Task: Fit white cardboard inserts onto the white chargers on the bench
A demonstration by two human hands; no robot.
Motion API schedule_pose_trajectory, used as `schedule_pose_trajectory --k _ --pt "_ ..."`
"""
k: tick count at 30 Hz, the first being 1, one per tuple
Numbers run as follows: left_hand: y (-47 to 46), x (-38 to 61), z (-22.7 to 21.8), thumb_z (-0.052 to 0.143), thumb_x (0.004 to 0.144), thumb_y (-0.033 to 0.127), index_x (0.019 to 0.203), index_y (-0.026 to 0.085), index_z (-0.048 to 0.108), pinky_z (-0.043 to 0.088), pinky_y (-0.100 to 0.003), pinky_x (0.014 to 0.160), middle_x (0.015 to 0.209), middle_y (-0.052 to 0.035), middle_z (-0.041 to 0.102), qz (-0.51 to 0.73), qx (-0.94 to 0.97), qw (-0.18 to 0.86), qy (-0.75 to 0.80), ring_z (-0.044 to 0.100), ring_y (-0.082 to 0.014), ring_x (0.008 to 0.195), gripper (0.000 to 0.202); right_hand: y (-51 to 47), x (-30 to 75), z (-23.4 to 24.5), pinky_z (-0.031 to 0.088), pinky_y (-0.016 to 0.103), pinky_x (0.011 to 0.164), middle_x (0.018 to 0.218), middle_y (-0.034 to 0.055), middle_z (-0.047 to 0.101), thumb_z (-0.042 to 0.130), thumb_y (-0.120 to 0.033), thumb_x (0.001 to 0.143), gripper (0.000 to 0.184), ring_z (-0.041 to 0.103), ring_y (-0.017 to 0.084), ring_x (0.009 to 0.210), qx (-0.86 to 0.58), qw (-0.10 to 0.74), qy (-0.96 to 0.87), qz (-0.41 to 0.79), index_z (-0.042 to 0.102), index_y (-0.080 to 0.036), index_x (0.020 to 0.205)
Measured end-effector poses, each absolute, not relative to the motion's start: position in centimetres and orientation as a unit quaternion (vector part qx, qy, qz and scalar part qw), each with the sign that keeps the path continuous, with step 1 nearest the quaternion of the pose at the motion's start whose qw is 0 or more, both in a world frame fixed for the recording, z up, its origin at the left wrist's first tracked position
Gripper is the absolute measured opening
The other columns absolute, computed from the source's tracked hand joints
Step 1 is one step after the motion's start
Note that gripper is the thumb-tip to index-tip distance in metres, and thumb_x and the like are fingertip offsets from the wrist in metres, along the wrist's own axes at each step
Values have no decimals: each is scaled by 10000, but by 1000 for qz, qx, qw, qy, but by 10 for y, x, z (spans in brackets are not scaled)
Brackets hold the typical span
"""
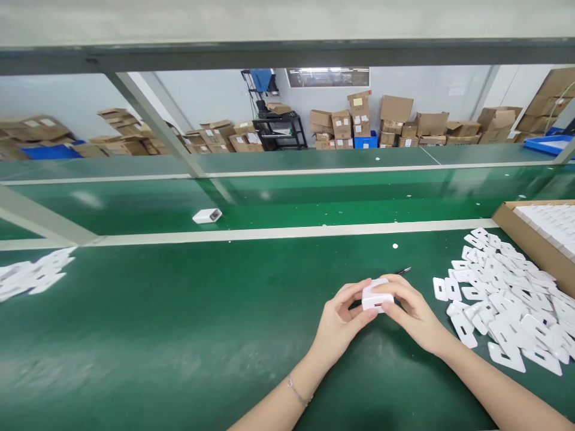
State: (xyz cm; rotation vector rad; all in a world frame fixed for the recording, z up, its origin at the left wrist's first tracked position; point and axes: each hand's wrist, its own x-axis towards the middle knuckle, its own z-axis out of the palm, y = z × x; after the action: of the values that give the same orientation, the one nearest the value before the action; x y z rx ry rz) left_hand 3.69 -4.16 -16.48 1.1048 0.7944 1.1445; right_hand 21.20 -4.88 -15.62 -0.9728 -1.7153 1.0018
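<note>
Between my two hands is a small white plastic charger-like block [372, 294], with a reddish slot in the face turned toward me. My left hand [344, 317] grips its left side, thumb at the lower edge. On the other side my right hand [411, 308] has its thumb against the front face and its fingers over the top. Just beyond the right hand lies a thin dark pen-like tool [404, 270], partly hidden by the fingers. To the right spreads a heap of flat white plates [507, 299] with rectangular cutouts.
A cardboard box [534, 245] of white pieces stands at the right. More white plates [36, 272] lie far left. A white block [207, 215] rests on the green belt [278, 212] past the pale rail [269, 233]. A metal frame [153, 120] rises at the left.
</note>
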Motion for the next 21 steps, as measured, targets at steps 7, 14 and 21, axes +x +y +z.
schedule_pose_trajectory --k 7,14,21 --pt "-47 35 -161 791 696 247 1078 263 710 593 -357 811 1078 -73 588 504 515 612 327 614 -243 1010 392 -55 213 -150 463 353 940 1134 71 552 614 -299 878 165 576 207 1066 -369 460 -688 423 685 -268 1023" --pt "-47 37 -153 826 652 290 1082 215 710 524 -406 941 1158 -111 647 519 451 638 346 592 -307 1121 452 -46 216 -151 444 372 959 1217 72 532 707 -248 789 464 535 217 1118 -373 452 -702 406 576 -287 1233" --pt "-41 27 -162 757 707 473 1027 330 725 502 -486 965 1106 -37 723 434 328 775 320 665 -317 1030 352 -51 220 -117 501 310 871 1098 64 643 670 -232 804 301 620 194 1012 -390 467 -743 280 600 -208 1096"
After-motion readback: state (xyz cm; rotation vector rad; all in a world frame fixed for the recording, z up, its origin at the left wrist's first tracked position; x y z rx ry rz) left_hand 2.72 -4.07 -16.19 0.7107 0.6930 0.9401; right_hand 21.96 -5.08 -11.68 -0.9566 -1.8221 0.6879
